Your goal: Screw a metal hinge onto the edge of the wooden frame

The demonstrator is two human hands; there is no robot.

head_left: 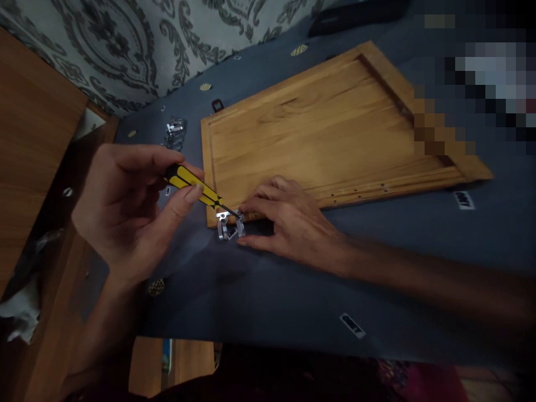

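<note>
My left hand [134, 206] grips a screwdriver [192, 184] by its yellow and black handle, between the thumb and fingertips. The shaft slants down to the right, its tip at a silver cabinet hinge [224, 223]. That hinge sits on the near left corner of a framed wooden door panel [310, 123], partly jutting past its edge. With thumb and forefinger, my right hand [288, 220] pinches the hinge's right side. Whether the tip is seated in a screw is too small to tell.
Dark patterned cloth [272, 301] lies under the panel. Loose metal hardware [175, 131] is heaped left of the panel, and a small dark bracket [218, 105] lies by its far edge. Wooden furniture [37, 128] stands at the left. The upper right is pixelated.
</note>
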